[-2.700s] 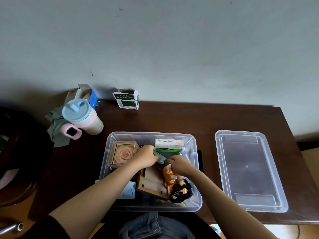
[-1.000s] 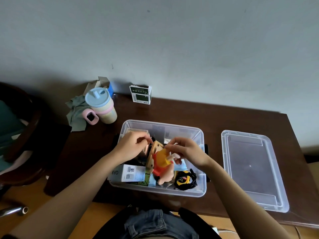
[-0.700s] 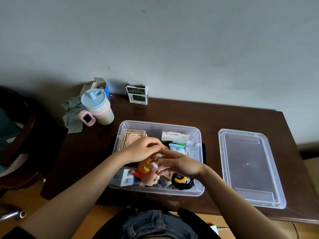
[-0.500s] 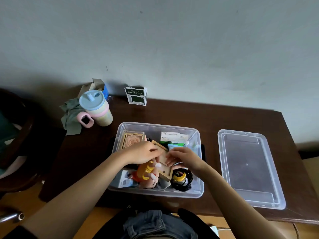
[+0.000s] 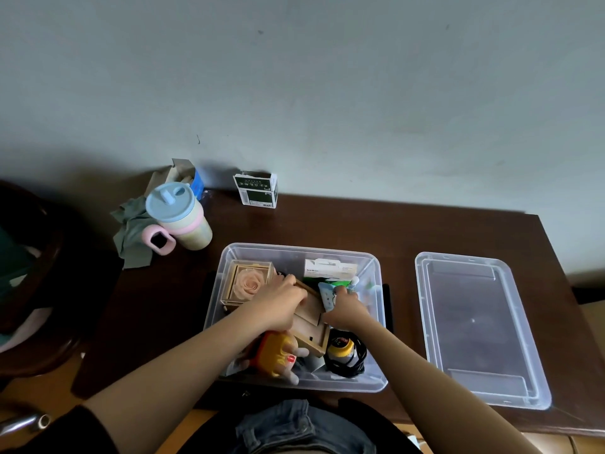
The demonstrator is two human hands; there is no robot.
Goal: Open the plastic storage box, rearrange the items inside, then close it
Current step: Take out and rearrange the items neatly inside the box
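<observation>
The clear plastic storage box (image 5: 373, 267) stands open on the dark table, and its lid (image 5: 474, 326) lies flat to the right. Both hands are inside the box. My left hand (image 5: 278, 303) grips the upper edge of a flat wooden box (image 5: 311, 329), which lies tilted in the middle. My right hand (image 5: 343, 309) grips the same wooden box at its right side, beside a light blue packet (image 5: 327, 294). Around them lie a rose in a wooden frame (image 5: 247, 283), a white carton (image 5: 329, 270), an orange toy figure (image 5: 278, 355) and a yellow-black tape measure (image 5: 342, 352).
At the back left stand a pastel cup with a blue lid (image 5: 178, 217), a grey cloth (image 5: 131, 231) and a small blue box (image 5: 196, 181). A green-and-white carton (image 5: 257, 190) stands by the wall. A dark chair (image 5: 29, 276) is left of the table.
The orange toy, held up between both hands a second ago, now lies at the box's front. Both hands have shifted onto the wooden box in the middle.
</observation>
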